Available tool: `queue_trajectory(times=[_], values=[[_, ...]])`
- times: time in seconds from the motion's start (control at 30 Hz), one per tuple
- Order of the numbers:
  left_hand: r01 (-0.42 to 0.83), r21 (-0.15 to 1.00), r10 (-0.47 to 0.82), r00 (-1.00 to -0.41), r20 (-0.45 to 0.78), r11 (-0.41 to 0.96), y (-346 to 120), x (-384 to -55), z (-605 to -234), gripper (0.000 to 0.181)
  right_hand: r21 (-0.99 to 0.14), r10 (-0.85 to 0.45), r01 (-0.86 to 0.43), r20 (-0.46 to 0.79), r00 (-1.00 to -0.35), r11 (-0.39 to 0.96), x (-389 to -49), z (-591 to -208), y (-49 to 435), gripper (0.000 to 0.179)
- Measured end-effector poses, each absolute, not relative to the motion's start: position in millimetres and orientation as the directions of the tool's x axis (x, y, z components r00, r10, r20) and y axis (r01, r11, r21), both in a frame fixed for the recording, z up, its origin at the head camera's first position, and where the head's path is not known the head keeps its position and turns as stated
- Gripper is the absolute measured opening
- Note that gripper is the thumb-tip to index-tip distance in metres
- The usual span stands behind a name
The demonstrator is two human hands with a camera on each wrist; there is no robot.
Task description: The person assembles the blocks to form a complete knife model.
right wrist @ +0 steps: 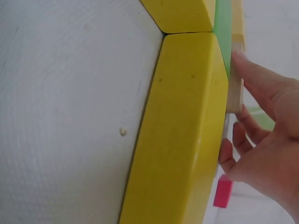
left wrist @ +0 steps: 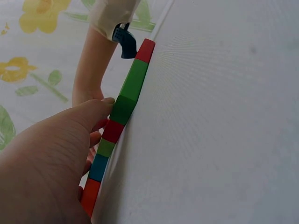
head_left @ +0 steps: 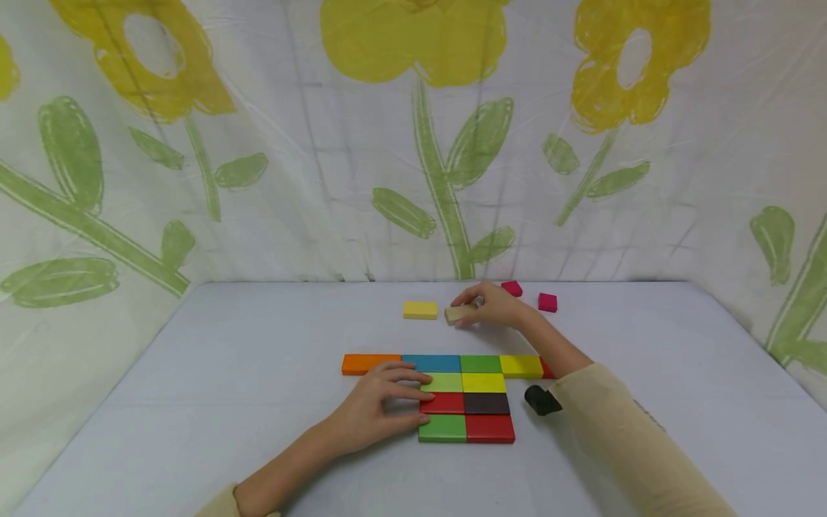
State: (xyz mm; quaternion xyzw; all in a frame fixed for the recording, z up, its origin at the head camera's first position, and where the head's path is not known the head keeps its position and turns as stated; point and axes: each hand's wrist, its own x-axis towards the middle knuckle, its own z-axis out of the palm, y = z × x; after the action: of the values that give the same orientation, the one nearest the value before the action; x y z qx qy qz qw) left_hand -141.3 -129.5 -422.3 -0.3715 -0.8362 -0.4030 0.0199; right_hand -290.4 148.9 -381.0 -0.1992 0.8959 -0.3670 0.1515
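Observation:
In the head view my right hand (head_left: 496,307) reaches to the back of the table. Its thumb and fingers pinch a plain wooden block (head_left: 455,314), also seen edge-on in the right wrist view. Just left of that block lies a pale yellow block (head_left: 421,310). My left hand (head_left: 370,408) rests at the left edge of a flat layout of coloured blocks, its fingers stretched over the light green block (head_left: 446,383), the red block (head_left: 447,403) and the green block (head_left: 443,429). Above these runs a row with an orange block (head_left: 368,363) and a blue block (head_left: 431,363).
Two crimson blocks, one of them the right-hand cube (head_left: 547,302), lie at the back beyond my right hand. A black wrist device (head_left: 541,401) sticks out from my right sleeve (head_left: 620,424) beside the layout. Behind the white table (head_left: 258,323) hangs a flowered curtain (head_left: 291,179).

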Motion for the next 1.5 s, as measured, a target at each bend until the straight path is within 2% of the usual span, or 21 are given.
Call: queue_trajectory(times=[0.4, 0.63, 0.87, 1.5], values=[[0.64, 0.656, 0.607, -0.721, 0.334, 0.399, -129, -142, -424, 0.026, -0.695, -0.452, -0.276, -0.079, -0.888, 0.664, -289, -380, 150, 0.034], [0.66, 0.639, 0.605, -0.711, 0.358, 0.396, -130, -141, -423, 0.026, -0.699, -0.43, -0.237, -0.112, -0.896, 0.675, -284, -377, 152, 0.035], [0.658, 0.639, 0.604, -0.712, 0.357, 0.398, -130, -140, -422, 0.026, -0.69, -0.399, -0.236, -0.083, -0.913, 0.684, -277, -374, 156, 0.036], [0.65, 0.648, 0.604, -0.716, 0.349, 0.397, -129, -141, -421, 0.026, -0.687, -0.443, -0.337, 0.025, -0.896, 0.643, -255, -366, 183, 0.031]])
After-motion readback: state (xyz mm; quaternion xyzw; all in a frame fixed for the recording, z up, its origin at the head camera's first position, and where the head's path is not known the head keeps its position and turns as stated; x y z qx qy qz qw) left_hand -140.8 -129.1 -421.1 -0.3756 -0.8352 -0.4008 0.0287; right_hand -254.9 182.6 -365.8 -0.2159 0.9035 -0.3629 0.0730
